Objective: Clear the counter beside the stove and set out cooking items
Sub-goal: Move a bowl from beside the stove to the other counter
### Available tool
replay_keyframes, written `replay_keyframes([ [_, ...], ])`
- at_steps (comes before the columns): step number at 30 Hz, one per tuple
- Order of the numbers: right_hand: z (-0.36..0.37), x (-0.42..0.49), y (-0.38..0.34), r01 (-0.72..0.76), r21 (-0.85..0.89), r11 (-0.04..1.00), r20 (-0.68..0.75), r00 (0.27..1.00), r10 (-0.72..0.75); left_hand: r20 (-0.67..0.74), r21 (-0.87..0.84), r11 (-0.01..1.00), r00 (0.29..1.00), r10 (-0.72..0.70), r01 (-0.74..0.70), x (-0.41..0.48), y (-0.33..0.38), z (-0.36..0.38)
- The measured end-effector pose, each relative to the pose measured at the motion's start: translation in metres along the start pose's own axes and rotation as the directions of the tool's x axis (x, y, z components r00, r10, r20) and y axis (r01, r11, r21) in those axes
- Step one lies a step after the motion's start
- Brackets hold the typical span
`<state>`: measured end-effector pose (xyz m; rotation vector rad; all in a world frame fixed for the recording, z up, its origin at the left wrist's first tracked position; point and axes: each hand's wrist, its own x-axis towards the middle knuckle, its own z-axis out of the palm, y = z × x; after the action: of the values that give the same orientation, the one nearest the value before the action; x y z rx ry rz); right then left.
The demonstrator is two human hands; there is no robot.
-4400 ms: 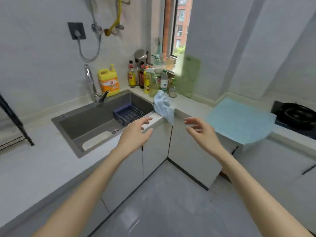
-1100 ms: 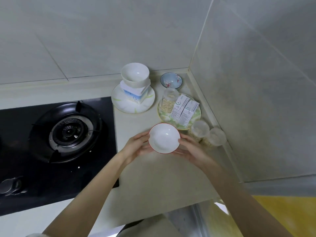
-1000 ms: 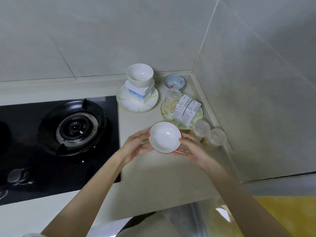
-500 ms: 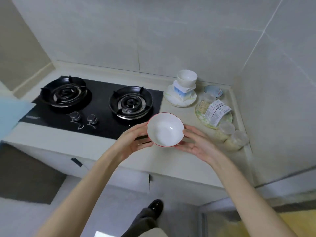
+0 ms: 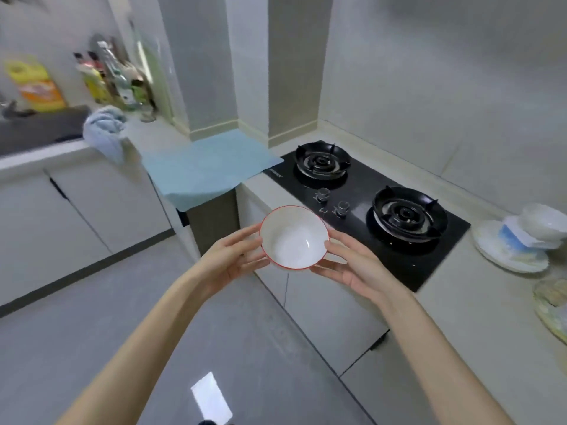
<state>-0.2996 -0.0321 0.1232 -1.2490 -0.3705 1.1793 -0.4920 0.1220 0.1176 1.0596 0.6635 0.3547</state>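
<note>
1. Red-rimmed bowl [image 5: 294, 237]: white inside, empty, upright. It is up in the air between my two hands, over the floor and just in front of the stove [image 5: 368, 207].
2. Left hand [image 5: 228, 259]: fingers straight and slightly spread, propping the bowl's left side from below, thumb by the rim.
3. Right hand [image 5: 357, 265]: fingers straight, flat against the bowl's right side and underside.
4. Worktop [image 5: 478, 296] right of the stove carries stacked dishes [image 5: 521, 240]; a blue mat [image 5: 205, 167] lies left of the stove.
</note>
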Motion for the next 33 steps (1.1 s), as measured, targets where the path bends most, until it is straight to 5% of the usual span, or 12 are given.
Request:
replay_keyframes([
  [15, 0.375, 0.09, 0.105, -0.057, -0.258, 0.964, 0.493, 0.851, 0.182, -0.43, -0.134, 0.95, 0.88, 0.2, -0.281, -0.19, 0.049, -0.33],
  [33, 0.723, 0.176, 0.232, -0.062, -0.478, 0.876, 0.749, 0.493, 0.443, -0.842, -0.17, 0.822, 0.514, 0.166, -0.544, -0.329, 0.071, -0.587],
])
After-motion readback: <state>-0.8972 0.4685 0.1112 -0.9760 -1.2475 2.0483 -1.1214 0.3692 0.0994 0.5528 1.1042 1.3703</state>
